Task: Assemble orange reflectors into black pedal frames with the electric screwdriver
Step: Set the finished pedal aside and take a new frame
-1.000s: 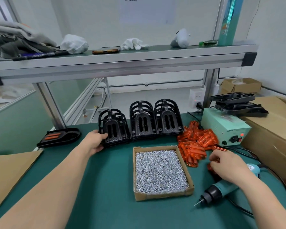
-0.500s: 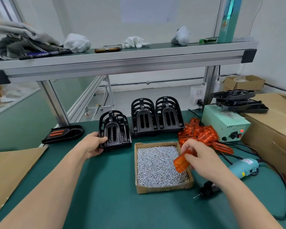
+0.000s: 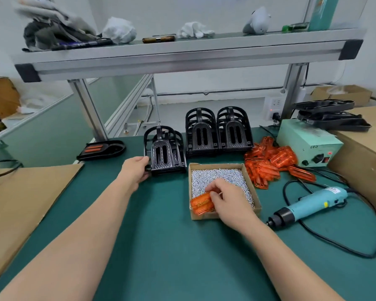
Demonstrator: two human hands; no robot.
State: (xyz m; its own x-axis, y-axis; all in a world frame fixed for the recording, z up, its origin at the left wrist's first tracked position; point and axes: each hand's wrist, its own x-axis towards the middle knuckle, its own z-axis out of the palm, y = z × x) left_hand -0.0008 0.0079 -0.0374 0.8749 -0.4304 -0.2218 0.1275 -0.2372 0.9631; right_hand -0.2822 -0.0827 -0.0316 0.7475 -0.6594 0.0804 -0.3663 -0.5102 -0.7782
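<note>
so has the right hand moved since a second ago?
Yes. The right hand went left: from beside the electric screwdriver, right of the screw box, to over the box's near end, now holding an orange reflector.

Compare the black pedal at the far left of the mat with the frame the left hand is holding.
The far-left pedal has orange strips in its slots; the held frame has empty slots. The far-left pedal lies alone on the mat; the held frame sits on a stack. No hand touches the far-left pedal; the left hand grips the held frame at its edge. Both are black.
</note>
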